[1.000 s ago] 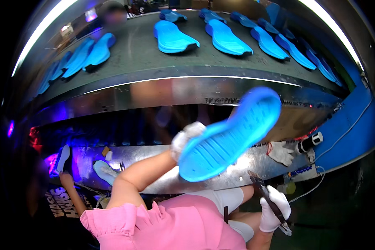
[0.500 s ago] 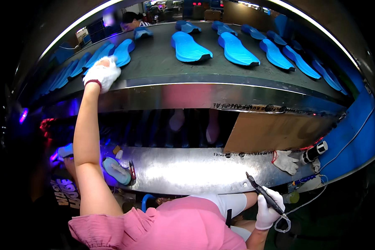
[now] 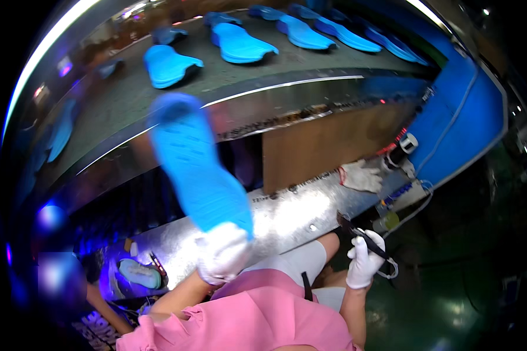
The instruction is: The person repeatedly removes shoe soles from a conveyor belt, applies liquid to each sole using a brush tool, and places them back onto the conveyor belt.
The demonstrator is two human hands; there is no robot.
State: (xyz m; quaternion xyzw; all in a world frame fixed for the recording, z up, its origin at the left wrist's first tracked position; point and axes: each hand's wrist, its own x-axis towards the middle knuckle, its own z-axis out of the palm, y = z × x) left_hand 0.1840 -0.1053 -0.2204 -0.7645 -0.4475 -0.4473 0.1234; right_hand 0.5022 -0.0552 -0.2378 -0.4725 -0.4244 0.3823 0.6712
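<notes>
My left hand [image 3: 225, 253], in a white glove, is closed on the near end of a long blue shoe sole [image 3: 194, 167]. The sole is raised in front of me, its far end overlapping the conveyor's front edge; motion smears it slightly. Lower right, my white-gloved right hand [image 3: 366, 262] grips a black corded pen-shaped tool [image 3: 363, 235], its dark flat tip pointing up and left. This tip is well apart from the sole. More blue soles [image 3: 243, 45] lie along the dark conveyor belt [image 3: 120, 93].
Below the conveyor runs a metal shelf [image 3: 287, 213], with a brown cardboard panel [image 3: 328, 140] behind it. A spare glove [image 3: 362, 177] and a black-and-white cylinder [image 3: 401, 151] sit at its right. A pale sole [image 3: 139, 273] and red-handled cutters [image 3: 158, 263] lie left, near another person's arm [image 3: 106, 307].
My left hand has come back from the conveyor with a blue sole in it, now close to my body. The right hand still holds the tool. The whole view has turned.
</notes>
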